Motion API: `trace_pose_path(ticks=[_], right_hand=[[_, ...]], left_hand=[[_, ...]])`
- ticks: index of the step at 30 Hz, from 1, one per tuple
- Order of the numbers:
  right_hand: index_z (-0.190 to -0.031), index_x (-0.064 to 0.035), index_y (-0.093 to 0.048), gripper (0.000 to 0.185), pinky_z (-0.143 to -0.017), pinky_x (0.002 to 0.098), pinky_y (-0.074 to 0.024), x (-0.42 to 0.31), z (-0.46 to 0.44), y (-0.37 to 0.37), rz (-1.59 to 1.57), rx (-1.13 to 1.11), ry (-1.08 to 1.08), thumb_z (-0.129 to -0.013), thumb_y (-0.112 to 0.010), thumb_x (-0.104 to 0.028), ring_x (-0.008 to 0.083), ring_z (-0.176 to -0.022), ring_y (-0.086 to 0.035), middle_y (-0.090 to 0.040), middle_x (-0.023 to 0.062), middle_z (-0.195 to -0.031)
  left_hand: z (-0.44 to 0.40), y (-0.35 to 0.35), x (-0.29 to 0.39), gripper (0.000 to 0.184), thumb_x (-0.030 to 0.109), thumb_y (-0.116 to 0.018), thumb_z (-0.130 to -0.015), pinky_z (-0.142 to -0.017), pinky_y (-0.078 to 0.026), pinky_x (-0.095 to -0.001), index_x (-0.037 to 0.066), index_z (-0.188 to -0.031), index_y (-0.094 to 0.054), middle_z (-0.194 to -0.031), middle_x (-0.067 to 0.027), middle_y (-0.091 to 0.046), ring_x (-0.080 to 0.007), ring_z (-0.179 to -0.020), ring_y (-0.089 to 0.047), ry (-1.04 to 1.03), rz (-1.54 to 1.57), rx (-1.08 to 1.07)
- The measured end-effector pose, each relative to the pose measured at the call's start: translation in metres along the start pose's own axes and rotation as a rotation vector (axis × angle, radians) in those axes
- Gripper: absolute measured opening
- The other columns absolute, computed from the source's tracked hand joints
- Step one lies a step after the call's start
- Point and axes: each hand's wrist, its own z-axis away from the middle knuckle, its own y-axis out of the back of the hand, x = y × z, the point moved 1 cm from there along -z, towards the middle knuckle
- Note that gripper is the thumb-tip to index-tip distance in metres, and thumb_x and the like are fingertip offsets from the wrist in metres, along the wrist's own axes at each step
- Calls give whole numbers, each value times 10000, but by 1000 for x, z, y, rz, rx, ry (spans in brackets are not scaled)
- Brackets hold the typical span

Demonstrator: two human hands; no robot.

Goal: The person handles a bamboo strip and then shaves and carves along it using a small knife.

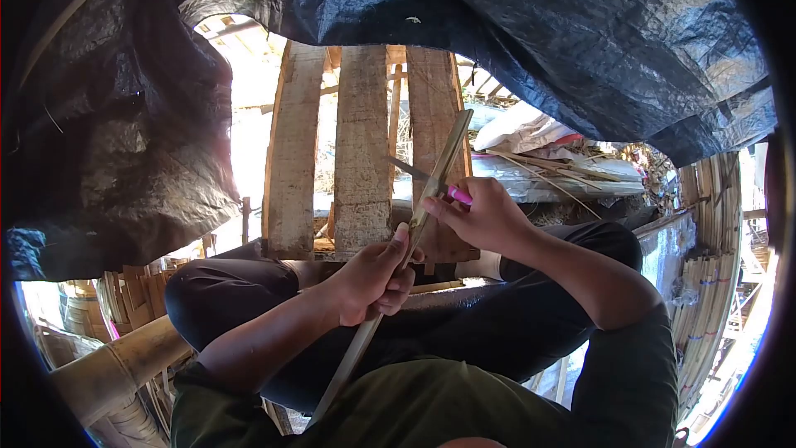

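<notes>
A long bamboo strip (350, 365) runs slantwise from my lap up past both hands, its far end over the wooden boards. My left hand (377, 280) is closed around it near the middle, thumb lying along the top. Farther up, my right hand (481, 214) grips a knife (408, 168) by its pink handle. The thin blade points left and crosses the strip, and my right thumb presses near the strip's edge. Whether the blade has cut into the strip I cannot tell.
Upright wooden boards (361, 149) stand before my crossed legs. Dark plastic sheeting (580, 25) hangs overhead and at the left. A thick bamboo pole (124, 365) lies at lower left. Bundled strips (705, 299) stand at the right; loose slivers (572, 170) lie on sacks behind.
</notes>
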Motion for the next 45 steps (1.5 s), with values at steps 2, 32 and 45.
trace_pose_path(ticks=[2,32,45], right_hand=[[-642,-30,-565,463,-457,334,-369,-4,-2,3,-161,-35,-94,-893,-687,-400,125,-481,-482,-501,18,-532],[-691,39,-601,487,-575,453,-483,22,-41,15,-33,187,-263,-915,-615,-393,346,-592,-648,-593,212,-596],[-886,37,-612,357,-719,487,-529,10,-4,19,321,61,75,-1003,-470,-269,406,-705,-666,-651,239,-716]], left_hand=[[1,-2,0,543,631,-405,-966,-455,-252,-234,94,-1008,-473,-629,32,-330,-73,-486,-284,-2,-12,3],[-11,-7,-12,652,12,-489,-941,-639,-501,-500,34,-1525,-200,-869,-271,-605,-394,-714,-649,-860,-1311,395],[-6,-1,-8,672,137,-531,-957,-527,-545,-496,152,-1546,-207,-571,-178,-595,-362,-550,-656,-631,-1683,553]])
